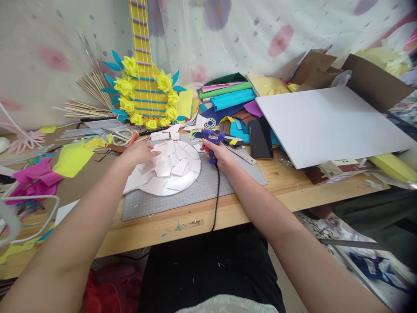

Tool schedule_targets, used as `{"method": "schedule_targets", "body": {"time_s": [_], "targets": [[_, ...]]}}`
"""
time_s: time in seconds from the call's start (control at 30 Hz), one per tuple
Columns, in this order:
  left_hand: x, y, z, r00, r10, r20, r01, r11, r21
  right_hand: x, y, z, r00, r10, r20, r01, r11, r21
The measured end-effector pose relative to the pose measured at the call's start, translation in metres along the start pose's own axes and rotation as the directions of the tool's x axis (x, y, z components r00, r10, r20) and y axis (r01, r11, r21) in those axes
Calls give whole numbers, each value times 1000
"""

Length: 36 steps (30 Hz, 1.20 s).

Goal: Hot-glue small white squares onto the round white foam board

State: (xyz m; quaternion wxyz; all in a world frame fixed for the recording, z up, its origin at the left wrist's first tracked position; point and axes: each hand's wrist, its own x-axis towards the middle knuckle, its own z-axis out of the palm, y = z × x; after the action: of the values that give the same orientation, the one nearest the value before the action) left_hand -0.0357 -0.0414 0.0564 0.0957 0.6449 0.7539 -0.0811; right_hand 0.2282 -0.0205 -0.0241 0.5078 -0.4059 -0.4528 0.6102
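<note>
The disc, at the mat's left edge, seems mostly covered; loose pieces remain behind. Left hand bends over it, pinch unclear; right hand's fingers wrap the glue gun.

A cutting mat, glue gun and coloured paper rolls mark a craft workspace.

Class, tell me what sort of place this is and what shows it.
Probably a craft workspace: the right hand holds a corded glue gun, folded coloured sheets lie on the wooden table, and a yellow model guitar trimmed with flowers stands at the back.
</note>
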Motion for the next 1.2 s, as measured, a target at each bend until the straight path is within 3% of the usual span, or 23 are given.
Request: {"method": "schedule_targets", "body": {"time_s": [0.07,0.13,0.23,0.47,0.87,1.2], "targets": [[0,-14,0,987,161,20,-160,986,-45,0,-1,0,1000,-4,1,4,1000,11],[-1,-31,3,934,355,24,-353,933,-62,0,-1,0,1000,-10,5,10,1000,16],[-1,-53,12,886,464,20,-462,885,-53,-1,0,1,1000,-4,6,4,1000,8],[3,-72,26,874,482,60,-479,876,-57,-1,1,2,1000,1,6,-1,1000,19],[13,-79,32,874,461,154,-454,888,-80,-2,-2,2,1000,12,-12,-12,1000,8],[8,-75,30,881,444,161,-435,896,-94,-3,-2,3,1000,0,-5,1,1000,4]]}}
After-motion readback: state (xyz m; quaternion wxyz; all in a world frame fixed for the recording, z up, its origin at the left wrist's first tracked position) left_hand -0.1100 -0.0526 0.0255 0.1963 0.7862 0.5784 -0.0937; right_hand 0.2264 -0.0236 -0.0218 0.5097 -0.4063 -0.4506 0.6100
